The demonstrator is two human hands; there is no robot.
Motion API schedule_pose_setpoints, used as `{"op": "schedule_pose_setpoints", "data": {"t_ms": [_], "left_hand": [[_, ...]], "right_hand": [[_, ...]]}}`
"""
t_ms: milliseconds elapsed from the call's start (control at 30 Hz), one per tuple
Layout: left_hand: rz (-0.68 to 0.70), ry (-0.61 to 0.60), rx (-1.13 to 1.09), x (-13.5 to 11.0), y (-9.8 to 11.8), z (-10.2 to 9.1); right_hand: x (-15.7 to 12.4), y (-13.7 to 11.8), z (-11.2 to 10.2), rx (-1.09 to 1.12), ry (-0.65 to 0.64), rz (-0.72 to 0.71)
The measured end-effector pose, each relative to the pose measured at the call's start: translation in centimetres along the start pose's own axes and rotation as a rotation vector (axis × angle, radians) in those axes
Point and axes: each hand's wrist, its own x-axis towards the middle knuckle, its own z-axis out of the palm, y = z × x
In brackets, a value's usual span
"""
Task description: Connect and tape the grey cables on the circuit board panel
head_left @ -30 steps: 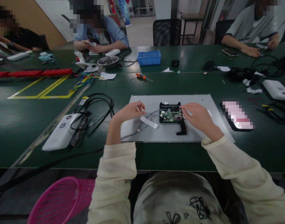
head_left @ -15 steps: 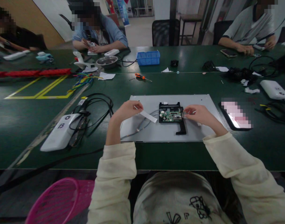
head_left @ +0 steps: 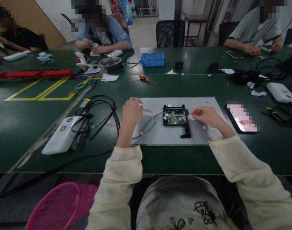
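Observation:
A grey metal panel [head_left: 203, 135] lies flat on the green table in front of me. A black bracket with a small green circuit board [head_left: 175, 118] sits on its middle. My left hand [head_left: 131, 111] is closed at the panel's left edge, pinching the end of a white flat ribbon cable [head_left: 148, 113]. My right hand [head_left: 204, 115] is closed just right of the board, fingertips pinching a small pale piece at the board's right side. Thin grey wires [head_left: 147, 125] run from the board toward the left.
A white device [head_left: 61, 135] with black cables [head_left: 98, 110] lies left. A phone [head_left: 241, 118] rests right of the panel. An orange-handled screwdriver [head_left: 146, 79], blue bin [head_left: 152, 59] and metal bowl [head_left: 110, 63] stand farther back. Other people work across the table. A pink basket [head_left: 57, 206] is below.
My left hand has drawn the white ribbon cable leftward to the panel's edge. My right hand has slid off the board to its right side.

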Motion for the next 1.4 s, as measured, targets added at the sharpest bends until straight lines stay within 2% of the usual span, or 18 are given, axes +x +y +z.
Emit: {"op": "schedule_pose_setpoints", "data": {"t_ms": [200, 333, 467, 600, 767, 967, 1233, 1400], "left_hand": [[0.143, -0.044, -0.063, -0.6, 2.9, 0.6], [0.2, -0.051, -0.066, -1.1, 4.4, 1.3], [0.301, -0.063, -0.162, -1.5, 5.2, 1.6], [0.401, -0.112, -0.236, -1.8, 5.5, 1.8], [0.477, -0.184, -0.291, -2.3, 6.0, 2.3], [0.486, -0.224, -0.306, -2.3, 6.0, 2.6], [0.496, -0.231, -0.33, -2.4, 6.0, 2.5], [0.51, -0.193, -0.34, -2.3, 6.1, 2.8]], "right_hand": [[0.0, 1.2, -1.3, -0.194, 0.135, 0.063], [0.1, 2.4, -0.7, -0.362, 0.189, 0.068], [0.3, 2.2, 0.3, -0.354, 0.212, -0.027], [0.4, 0.8, 1.4, -0.264, 0.156, -0.162], [-0.1, -0.7, 2.4, -0.242, -0.011, -0.302], [-0.5, -1.1, 2.8, -0.262, -0.095, -0.296], [-0.7, -1.9, 2.5, -0.267, -0.083, -0.323], [-0.7, -2.1, 2.8, -0.278, -0.096, -0.338]]}}
